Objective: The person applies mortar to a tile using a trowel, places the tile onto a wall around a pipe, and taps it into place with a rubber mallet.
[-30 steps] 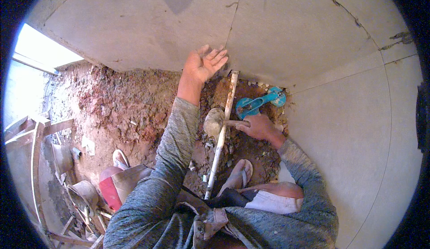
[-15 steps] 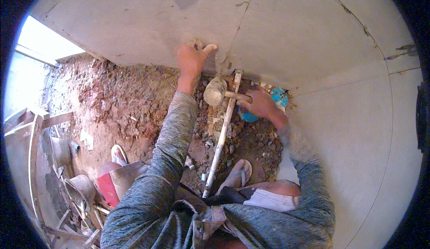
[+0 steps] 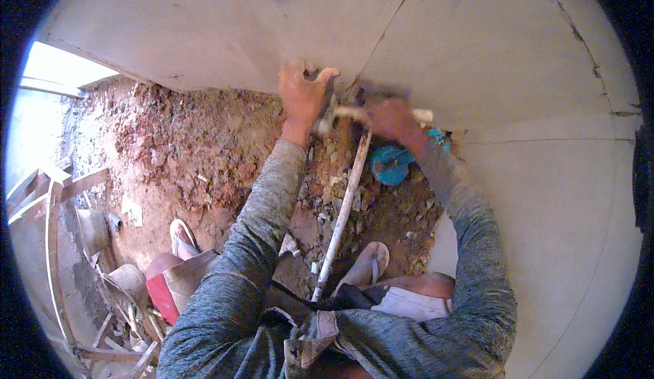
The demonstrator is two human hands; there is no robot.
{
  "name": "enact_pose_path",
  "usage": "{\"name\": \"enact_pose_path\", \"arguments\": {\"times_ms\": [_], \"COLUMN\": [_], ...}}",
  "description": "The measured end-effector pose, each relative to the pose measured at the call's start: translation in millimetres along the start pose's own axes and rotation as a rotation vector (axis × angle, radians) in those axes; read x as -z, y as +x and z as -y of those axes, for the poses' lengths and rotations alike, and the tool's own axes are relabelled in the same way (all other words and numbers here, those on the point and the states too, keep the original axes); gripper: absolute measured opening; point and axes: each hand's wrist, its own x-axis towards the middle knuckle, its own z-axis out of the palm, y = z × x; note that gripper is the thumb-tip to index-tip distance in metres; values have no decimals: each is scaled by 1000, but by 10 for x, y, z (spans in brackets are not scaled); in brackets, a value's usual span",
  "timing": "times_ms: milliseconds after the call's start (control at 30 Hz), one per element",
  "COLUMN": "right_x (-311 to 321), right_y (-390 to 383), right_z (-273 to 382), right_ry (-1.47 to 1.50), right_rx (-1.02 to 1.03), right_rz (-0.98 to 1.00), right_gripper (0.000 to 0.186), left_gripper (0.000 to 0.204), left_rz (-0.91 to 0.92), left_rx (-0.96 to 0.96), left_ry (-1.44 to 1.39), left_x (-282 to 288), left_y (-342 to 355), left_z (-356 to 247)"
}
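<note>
My right hand (image 3: 392, 120) is wrapped around the wooden handle of a mallet (image 3: 424, 115), blurred by motion near the foot of the wall. The mallet's pale head is turned edge-on, close beside my left wrist. Against the grey wall (image 3: 225, 45), my left hand (image 3: 304, 99) has its fingers curled in and its thumb stuck out to the right. Whatever those fingers may hold is hidden. Below my right hand a long white pipe (image 3: 344, 215) slants across the rubble toward my feet.
Reddish earth and rubble (image 3: 184, 147) cover the ground along the wall. A round blue object (image 3: 392, 165) lies beside the pipe. Wooden frame pieces (image 3: 53, 243) and a bucket (image 3: 127, 280) stand at the lower left. A second smooth grey wall (image 3: 545, 222) rises on the right.
The mallet has swung up toward the wall, and its head now shows edge-on rather than round-faced. My left hand has shifted slightly right in view. More of the blue object shows.
</note>
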Motion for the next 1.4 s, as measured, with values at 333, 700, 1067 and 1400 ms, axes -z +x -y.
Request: {"name": "enact_pose_path", "arguments": {"times_ms": [333, 700, 1067, 1400], "right_x": [-149, -139, -94, 167], "right_y": [67, 140, 39, 17], "right_z": [-13, -125, 49, 48], "right_ry": [-34, -10, 21, -46], "right_rx": [64, 54, -30, 141], "right_rz": [-129, -92, -98, 32], "right_gripper": [46, 31, 38, 36], "left_gripper": [43, 44, 46, 45], "left_rz": [-66, 3, 124, 129], "left_rx": [-68, 16, 54, -82], "left_ry": [-38, -11, 3, 117], "left_x": [-38, -56, -13, -72], "left_y": [-9, -8, 9, -104], "left_z": [17, 45, 71, 197]}}
